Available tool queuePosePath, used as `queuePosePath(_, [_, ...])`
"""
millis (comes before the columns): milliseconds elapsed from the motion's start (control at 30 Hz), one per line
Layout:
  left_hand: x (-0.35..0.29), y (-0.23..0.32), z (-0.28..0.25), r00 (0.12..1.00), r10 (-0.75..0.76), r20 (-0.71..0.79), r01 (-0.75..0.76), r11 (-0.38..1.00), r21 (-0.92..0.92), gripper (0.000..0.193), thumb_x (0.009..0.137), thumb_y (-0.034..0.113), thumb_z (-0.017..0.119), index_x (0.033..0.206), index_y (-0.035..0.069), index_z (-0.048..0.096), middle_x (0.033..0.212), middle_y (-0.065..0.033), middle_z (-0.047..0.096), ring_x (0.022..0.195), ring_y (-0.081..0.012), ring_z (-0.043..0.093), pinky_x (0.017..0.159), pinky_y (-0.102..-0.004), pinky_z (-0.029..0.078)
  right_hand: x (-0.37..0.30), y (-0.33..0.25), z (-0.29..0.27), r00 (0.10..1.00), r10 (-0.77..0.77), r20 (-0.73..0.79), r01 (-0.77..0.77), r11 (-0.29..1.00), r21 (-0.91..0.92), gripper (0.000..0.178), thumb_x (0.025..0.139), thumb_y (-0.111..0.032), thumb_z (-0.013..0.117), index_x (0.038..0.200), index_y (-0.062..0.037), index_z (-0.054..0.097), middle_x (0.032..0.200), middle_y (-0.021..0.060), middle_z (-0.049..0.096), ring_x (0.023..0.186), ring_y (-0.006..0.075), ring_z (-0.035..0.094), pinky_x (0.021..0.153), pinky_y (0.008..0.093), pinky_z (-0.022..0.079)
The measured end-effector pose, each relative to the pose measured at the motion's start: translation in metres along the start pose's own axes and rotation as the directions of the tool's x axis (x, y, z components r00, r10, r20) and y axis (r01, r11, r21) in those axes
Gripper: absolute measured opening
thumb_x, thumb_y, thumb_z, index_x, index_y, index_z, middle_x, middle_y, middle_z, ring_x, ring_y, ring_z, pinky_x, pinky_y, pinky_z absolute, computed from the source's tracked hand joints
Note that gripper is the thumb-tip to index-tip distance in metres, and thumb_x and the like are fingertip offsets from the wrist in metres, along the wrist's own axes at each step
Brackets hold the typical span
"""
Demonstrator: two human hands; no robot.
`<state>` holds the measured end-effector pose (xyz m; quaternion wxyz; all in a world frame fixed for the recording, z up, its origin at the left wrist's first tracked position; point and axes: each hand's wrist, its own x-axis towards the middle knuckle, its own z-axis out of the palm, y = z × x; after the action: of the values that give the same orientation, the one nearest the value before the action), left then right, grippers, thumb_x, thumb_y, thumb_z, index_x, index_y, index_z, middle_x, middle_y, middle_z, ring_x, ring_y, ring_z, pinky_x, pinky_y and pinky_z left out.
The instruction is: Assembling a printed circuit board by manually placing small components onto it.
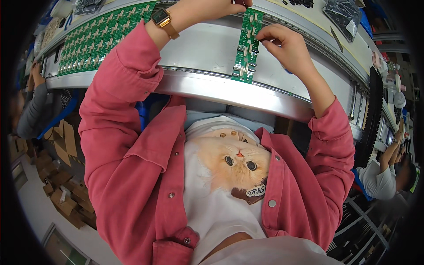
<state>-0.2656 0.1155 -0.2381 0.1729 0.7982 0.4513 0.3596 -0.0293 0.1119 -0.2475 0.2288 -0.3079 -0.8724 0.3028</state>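
A narrow green circuit board (245, 48) lies across the metal conveyor track, with pale connectors and small black parts along it. At the top edge of the picture, my left hand (229, 6) is partly cut off, its fingertips pressed together by the board's far end. My right hand (285, 44) is at the board's right edge, thumb and forefinger drawn together in a pinch near the black parts. Whatever either hand pinches is too small or hidden to make out.
Several populated green boards (101, 42) lie side by side on the track at left. Beyond the far rail are tweezers (336, 39) and a dark plastic bag (342, 17). Other people sit at far left and far right. Cardboard boxes (66, 198) stand on the floor at lower left.
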Motion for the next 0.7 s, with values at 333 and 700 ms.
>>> queuePosePath(333, [-0.012,0.035,-0.005,0.993,-0.053,0.11,0.045,0.996,0.077,0.012,0.072,0.005,0.06,0.081,-0.001,0.067,0.076,-0.0116,0.068,0.063,-0.0265,0.061,0.062,-0.0325,0.049,-0.003,-0.001,0.009,0.992,-0.124,-0.022,0.118,0.976,-0.18,0.015,0.075,0.001,0.06,0.086,-0.0028,0.068,0.085,0.0059,0.067,0.066,0.023,0.061,0.063,0.03,0.048])
queuePosePath(700, [-0.025,0.034,-0.004,0.956,-0.039,0.29,-0.015,0.983,0.181,0.011,0.072,0.006,0.056,0.077,0.0,0.064,0.077,-0.0127,0.067,0.069,-0.0339,0.061,0.066,-0.0378,0.049,0.0,-0.008,0.014,0.99,-0.125,0.058,0.136,0.959,-0.25,0.013,0.074,0.0,0.059,0.084,-0.0029,0.066,0.082,0.0067,0.066,0.066,0.0268,0.06,0.064,0.0345,0.048])
